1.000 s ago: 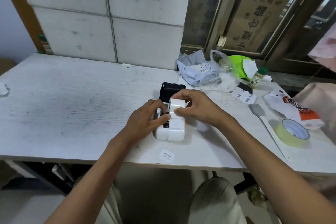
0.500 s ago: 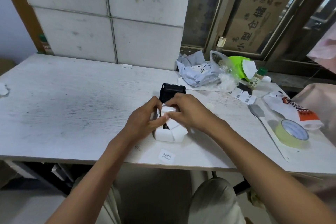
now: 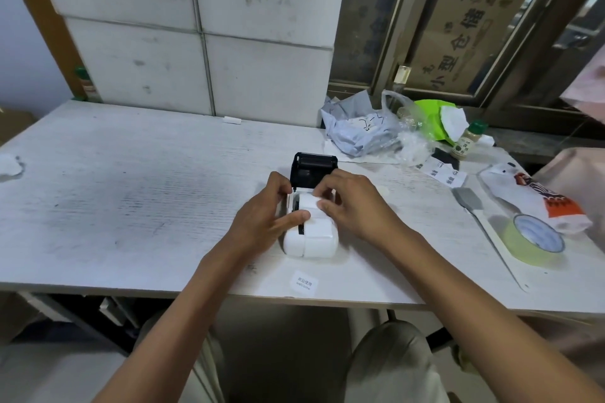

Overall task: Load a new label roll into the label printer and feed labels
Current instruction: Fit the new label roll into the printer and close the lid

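A small white label printer (image 3: 309, 244) lies on the white table (image 3: 131, 199), its black lid (image 3: 313, 168) swung open toward the wall. A white label roll (image 3: 309, 203) sits in the open bay, and a strip of labels (image 3: 319, 227) lies forward over the printer's body. My left hand (image 3: 265, 216) grips the printer's left side, thumb across its top. My right hand (image 3: 357, 203) pinches the roll from the right with thumb and fingers. The inside of the bay is mostly hidden by my fingers.
A loose printed label (image 3: 304, 283) lies near the table's front edge. To the right are a roll of pale green tape (image 3: 533, 240), a grey spatula (image 3: 471, 203), a white and orange packet (image 3: 537, 199), plastic bags (image 3: 363, 131), a small bottle (image 3: 466, 141) and paper slips (image 3: 442, 173).
The roll, held above the printer a second ago, has gone down into the open bay. My right hand followed it down, and the label strip now lies flat over the printer's body.
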